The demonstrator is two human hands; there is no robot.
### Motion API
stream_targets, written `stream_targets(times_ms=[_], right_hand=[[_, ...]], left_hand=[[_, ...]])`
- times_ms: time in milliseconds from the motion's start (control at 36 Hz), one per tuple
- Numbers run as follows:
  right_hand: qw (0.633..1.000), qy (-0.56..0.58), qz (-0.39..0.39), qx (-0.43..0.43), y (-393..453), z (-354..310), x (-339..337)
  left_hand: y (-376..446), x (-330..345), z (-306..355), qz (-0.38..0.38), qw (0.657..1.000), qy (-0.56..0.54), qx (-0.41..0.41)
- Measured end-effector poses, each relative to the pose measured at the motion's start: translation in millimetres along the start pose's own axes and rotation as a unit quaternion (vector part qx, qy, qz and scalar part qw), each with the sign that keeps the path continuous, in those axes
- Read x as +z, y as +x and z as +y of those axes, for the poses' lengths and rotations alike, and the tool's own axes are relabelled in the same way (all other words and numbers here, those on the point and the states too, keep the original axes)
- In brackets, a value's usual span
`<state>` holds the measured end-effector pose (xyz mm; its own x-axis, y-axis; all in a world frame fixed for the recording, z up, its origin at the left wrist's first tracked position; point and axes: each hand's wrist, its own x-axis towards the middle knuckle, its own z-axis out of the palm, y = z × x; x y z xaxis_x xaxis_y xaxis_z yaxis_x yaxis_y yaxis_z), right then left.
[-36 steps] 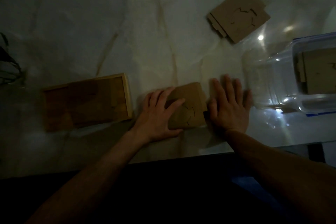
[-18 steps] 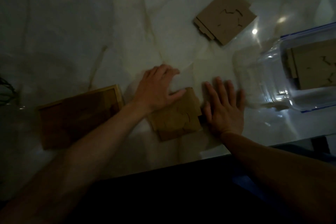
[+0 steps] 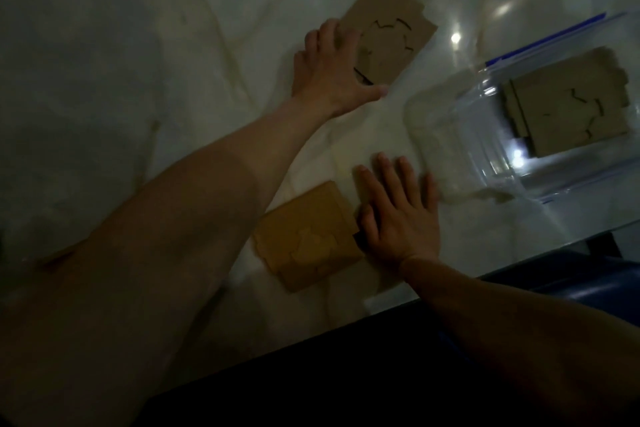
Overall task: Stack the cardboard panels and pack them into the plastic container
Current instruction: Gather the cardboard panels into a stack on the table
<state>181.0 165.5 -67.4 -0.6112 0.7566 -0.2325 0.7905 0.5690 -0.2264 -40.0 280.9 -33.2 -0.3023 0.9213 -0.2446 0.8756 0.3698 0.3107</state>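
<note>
Three groups of cardboard panels show on the pale marble table (image 3: 173,80), under dim light. Farthest from the person lies the far panel stack (image 3: 394,24), flat on the stone with jagged cut lines across its top face. The left hand (image 3: 332,69) reaches out to it at full arm's stretch; its fingers lie over the stack's left edge and the thumb is spread along the near corner. Whether the hand grips the stack or only presses on it I cannot tell, since the fingertips merge with the cardboard in the gloom.

Close to the table's front edge sits the near panel stack (image 3: 308,239), also flat, its top face lit a warmer tan. The right hand (image 3: 398,215) rests palm down on the stone just beside that stack's right edge, fingers spread and flat, the thumb side touching the cardboard. It holds nothing.

To the right stands the plastic container (image 3: 485,135), clear-walled with a blue rim, open at the top. Inside it lies the packed panel stack (image 3: 571,104), flat on the bottom, perhaps several sheets thick.
</note>
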Motion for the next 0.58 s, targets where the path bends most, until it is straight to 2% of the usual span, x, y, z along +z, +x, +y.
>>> stream_targets(times_ms=[111, 278, 583], right_hand=[[1.0, -0.001, 0.007, -0.003, 0.8, 0.8, 0.5], [1.0, -0.004, 0.016, -0.008, 0.5, 2.1, 2.4], [1.0, -0.005, 0.005, -0.007, 0.9, -0.4, -2.7]], left_hand=[[8.9, 8.4, 10.1, -0.009, 0.999, 0.019, -0.042], [10.3, 16.9, 20.3, 0.024, 0.997, 0.017, -0.073], [5.1, 9.4, 19.1, 0.014, 0.997, 0.006, -0.071]])
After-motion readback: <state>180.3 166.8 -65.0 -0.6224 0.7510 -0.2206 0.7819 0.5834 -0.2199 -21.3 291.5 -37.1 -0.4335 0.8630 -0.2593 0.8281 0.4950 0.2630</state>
